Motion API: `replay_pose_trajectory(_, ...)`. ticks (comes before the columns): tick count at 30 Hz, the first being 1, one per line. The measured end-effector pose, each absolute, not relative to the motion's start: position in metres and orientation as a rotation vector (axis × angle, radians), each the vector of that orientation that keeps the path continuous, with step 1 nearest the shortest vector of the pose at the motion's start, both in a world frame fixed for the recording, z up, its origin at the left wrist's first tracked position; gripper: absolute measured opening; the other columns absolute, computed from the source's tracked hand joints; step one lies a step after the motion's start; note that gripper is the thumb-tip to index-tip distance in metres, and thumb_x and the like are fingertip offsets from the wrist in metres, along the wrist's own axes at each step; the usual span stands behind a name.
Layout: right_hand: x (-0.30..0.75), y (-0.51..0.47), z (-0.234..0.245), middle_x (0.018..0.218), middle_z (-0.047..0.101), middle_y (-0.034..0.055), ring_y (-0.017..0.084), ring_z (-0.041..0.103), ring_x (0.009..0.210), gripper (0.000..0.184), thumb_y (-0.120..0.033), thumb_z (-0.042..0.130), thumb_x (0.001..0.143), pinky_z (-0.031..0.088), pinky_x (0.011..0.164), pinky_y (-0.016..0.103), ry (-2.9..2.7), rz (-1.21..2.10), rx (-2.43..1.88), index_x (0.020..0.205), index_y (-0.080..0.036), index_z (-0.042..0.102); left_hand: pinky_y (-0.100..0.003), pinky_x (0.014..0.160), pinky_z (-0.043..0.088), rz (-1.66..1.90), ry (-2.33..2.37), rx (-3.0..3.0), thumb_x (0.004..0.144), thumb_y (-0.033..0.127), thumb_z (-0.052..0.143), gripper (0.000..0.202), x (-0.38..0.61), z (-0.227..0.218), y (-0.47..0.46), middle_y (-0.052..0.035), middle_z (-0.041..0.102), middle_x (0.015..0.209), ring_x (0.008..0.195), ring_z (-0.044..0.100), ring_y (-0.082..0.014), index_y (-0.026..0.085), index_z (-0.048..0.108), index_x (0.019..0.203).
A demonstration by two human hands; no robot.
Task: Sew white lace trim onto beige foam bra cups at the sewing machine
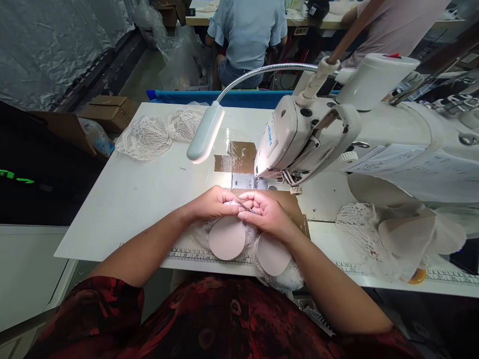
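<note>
- Lace piece (200, 235) is at the front of the surface (112, 214), between me and the sewing machine (284, 129) – off the needle plate (243, 180), part of it draped over the near edge.
- Left hand (214, 204): fingers pinched together on the upper edge of the lace. Exact grip is hidden under the knuckles.
- Right hand (268, 213): curled around a slim metal tool (251, 208) – looks like snips, tip pointing at my left fingers. Blades too small to read, so no call on whether they're mid-cut.
- Done, as I judge it: both pads, the left pad (227, 238) and the right pad (274, 254), sit against the lace. Can't confirm stitching on either.
- Not done: the piece is in both hands, not laid aside, so I'd call this one unfinished.
- Far left corner: cup-shaped lace (145, 138), lying apart. Finished or waiting – can't tell.
- Right end: a heap of lace (357, 227) and loose pale pads (406, 229). I'd count that as work outstanding, but that's a guess.
</note>
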State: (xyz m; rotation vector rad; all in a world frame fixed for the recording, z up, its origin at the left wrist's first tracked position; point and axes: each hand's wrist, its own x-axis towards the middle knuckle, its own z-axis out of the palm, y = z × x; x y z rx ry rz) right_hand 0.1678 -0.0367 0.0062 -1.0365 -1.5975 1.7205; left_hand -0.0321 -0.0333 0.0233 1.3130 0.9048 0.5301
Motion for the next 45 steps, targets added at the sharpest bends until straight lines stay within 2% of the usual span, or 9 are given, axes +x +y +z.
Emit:
replay_pose_trajectory(5,0.171,-0.037,0.011,0.080,0.065,0.0024,0.015,0.059,0.071,0.020,-0.035,0.062,0.079,0.046,0.064,0.028,-1.684,1.656,-1.149,0.088,-0.017,0.063,-0.017,0.052,0.037,0.392,0.952,1.420,0.072,0.035,0.072,0.027,-0.046,0.031,-0.031,0.0015,0.056,0.070,0.061,0.048,-0.0084,0.012,0.064,0.084)
replay_pose_trajectory(10,0.170,-0.037,0.013,0.069,0.058,-0.0004,0.013,0.051,0.063,0.019,-0.035,0.064,0.076,0.041,0.057,0.026,-1.766,1.612,-1.173,0.079,-0.017,0.061,-0.017,0.051,0.033,0.425,0.974,1.402,0.077,0.035,0.068,0.025,-0.052,0.033,-0.030,0.0033,0.049,0.066,0.059,0.043,-0.0069,0.012,0.057,0.073)
replay_pose_trajectory(15,0.166,-0.037,0.011,0.080,0.060,0.0015,0.013,0.053,0.071,0.024,-0.039,0.064,0.077,0.043,0.064,0.027,-1.721,1.577,-1.101,0.087,-0.018,0.061,-0.017,0.054,0.035,0.448,0.943,1.339,0.077,0.036,0.068,0.026,-0.046,0.030,-0.031,0.0018,0.052,0.069,0.062,0.045,-0.0080,0.011,0.060,0.078)
replay_pose_trajectory(20,0.167,-0.034,0.009,0.076,0.056,0.0003,0.012,0.050,0.068,0.023,-0.041,0.059,0.082,0.041,0.062,0.026,-1.712,1.489,-1.098,0.078,-0.018,0.059,-0.018,0.053,0.036,0.429,0.901,1.312,0.077,0.036,0.069,0.026,-0.039,0.029,-0.032,0.0012,0.053,0.068,0.061,0.047,-0.0084,0.011,0.062,0.078)
replay_pose_trajectory(26,0.183,-0.031,0.012,0.076,0.057,0.0005,0.012,0.052,0.068,0.034,-0.046,0.053,0.086,0.043,0.063,0.027,-1.613,1.659,-1.039,0.106,-0.019,0.057,-0.022,0.061,0.046,0.454,0.921,1.186,0.075,0.035,0.072,0.028,-0.041,0.030,-0.034,-0.0041,0.063,0.078,0.068,0.056,-0.0119,0.012,0.068,0.089)
replay_pose_trajectory(31,0.187,-0.033,0.018,0.073,0.058,0.0003,0.012,0.051,0.063,0.033,-0.043,0.062,0.080,0.042,0.059,0.026,-1.644,1.809,-1.041,0.100,-0.018,0.061,-0.021,0.058,0.045,0.482,0.948,1.162,0.074,0.037,0.073,0.029,-0.041,0.029,-0.034,-0.0035,0.063,0.075,0.066,0.055,-0.0116,0.012,0.070,0.087)
replay_pose_trajectory(38,0.175,-0.034,0.016,0.077,0.061,0.0014,0.012,0.054,0.067,0.022,-0.036,0.063,0.079,0.043,0.063,0.026,-1.741,1.671,-1.015,0.090,-0.017,0.064,-0.019,0.045,0.026,0.449,0.895,1.252,0.075,0.041,0.071,0.033,-0.038,0.028,-0.033,0.0038,0.041,0.057,0.053,0.034,-0.0064,0.011,0.061,0.064)
replay_pose_trajectory(41,0.175,-0.034,0.013,0.080,0.062,0.0023,0.012,0.056,0.071,0.020,-0.037,0.062,0.081,0.044,0.064,0.026,-1.773,1.606,-1.043,0.084,-0.017,0.064,-0.020,0.046,0.028,0.444,0.919,1.257,0.075,0.042,0.071,0.033,-0.039,0.026,-0.033,0.0030,0.043,0.058,0.053,0.035,-0.0070,0.011,0.062,0.067)
replay_pose_trajectory(45,0.178,-0.032,0.012,0.078,0.063,0.0024,0.013,0.056,0.068,0.024,-0.040,0.061,0.081,0.044,0.061,0.026,-1.717,1.634,-1.081,0.086,-0.017,0.063,-0.021,0.051,0.037,0.443,0.950,1.220,0.073,0.041,0.073,0.030,-0.040,0.025,-0.033,0.0001,0.054,0.064,0.057,0.046,-0.0093,0.012,0.068,0.077)
